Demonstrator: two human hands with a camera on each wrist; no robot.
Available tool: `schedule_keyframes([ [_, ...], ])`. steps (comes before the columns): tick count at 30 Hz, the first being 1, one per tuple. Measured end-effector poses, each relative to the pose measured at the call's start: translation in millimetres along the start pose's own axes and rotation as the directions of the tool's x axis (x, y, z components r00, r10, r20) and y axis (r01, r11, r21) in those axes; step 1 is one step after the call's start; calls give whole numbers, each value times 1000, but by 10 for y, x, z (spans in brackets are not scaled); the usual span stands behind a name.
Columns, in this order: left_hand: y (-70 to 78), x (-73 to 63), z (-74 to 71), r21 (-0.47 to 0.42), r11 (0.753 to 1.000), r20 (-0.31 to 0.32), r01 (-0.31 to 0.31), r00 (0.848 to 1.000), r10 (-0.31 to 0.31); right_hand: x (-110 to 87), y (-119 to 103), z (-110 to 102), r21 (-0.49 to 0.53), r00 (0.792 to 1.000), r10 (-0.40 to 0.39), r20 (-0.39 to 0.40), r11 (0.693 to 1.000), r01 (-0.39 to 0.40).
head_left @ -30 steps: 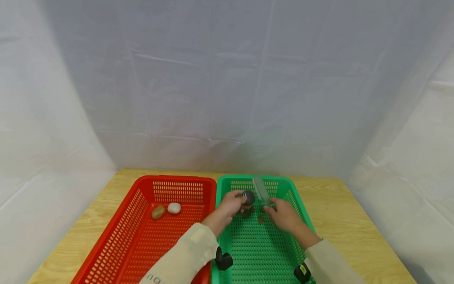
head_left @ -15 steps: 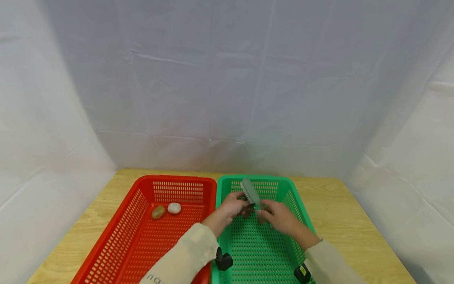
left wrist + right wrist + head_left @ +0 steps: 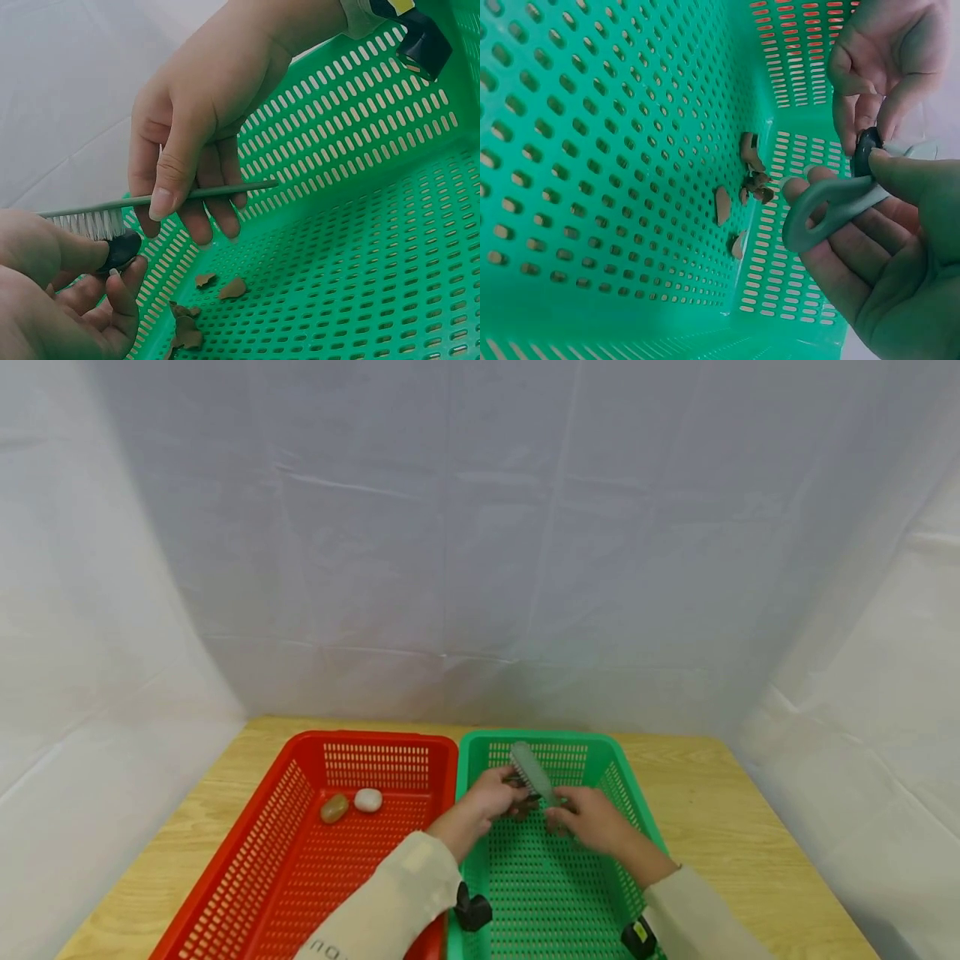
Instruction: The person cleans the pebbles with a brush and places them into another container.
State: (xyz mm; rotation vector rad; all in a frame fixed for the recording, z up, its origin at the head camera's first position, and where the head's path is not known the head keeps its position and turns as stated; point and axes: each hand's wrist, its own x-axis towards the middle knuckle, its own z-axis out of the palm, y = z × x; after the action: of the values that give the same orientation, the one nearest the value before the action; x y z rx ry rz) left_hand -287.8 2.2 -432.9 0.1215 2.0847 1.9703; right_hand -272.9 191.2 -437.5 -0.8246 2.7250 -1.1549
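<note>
Over the far part of the green basket, my left hand pinches a dark, smooth, rounded stone between thumb and fingers. My right hand grips a grey-green brush by its handle, thumb on one side and fingers beneath. The handle ends in an open loop. In the left wrist view, the white bristles point down and meet the top of the stone. From the head view, the brush hides most of the stone.
Several brown flaky pieces lie on the green basket's floor below the hands. A red basket stands alongside on the left, holding a tan stone and a white stone. Both baskets sit on a wooden table with white sheeting around.
My right hand has brought the brush leftward, from beside the stone onto it. In the last half second the brush has shifted only slightly; my left hand stays in place with the stone.
</note>
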Motion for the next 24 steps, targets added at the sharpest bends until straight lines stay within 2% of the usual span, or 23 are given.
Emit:
schedule_keyframes([
  [7,3,5,14,5,1000,-55,24,998,-23,-26,-38,1,-6,991,103,-91,995,-104],
  [14,7,8,5,-38,999,-96,32,995,-35,-21,-67,26,-63,952,225,-209,968,-242],
  [19,12,33,13,-91,994,-77,54,995,-61,-7,-57,16,-62,946,241,-216,964,-260],
  [24,1,44,13,-40,998,-78,47,996,-50,2,-73,4,-53,953,219,-208,971,-234],
])
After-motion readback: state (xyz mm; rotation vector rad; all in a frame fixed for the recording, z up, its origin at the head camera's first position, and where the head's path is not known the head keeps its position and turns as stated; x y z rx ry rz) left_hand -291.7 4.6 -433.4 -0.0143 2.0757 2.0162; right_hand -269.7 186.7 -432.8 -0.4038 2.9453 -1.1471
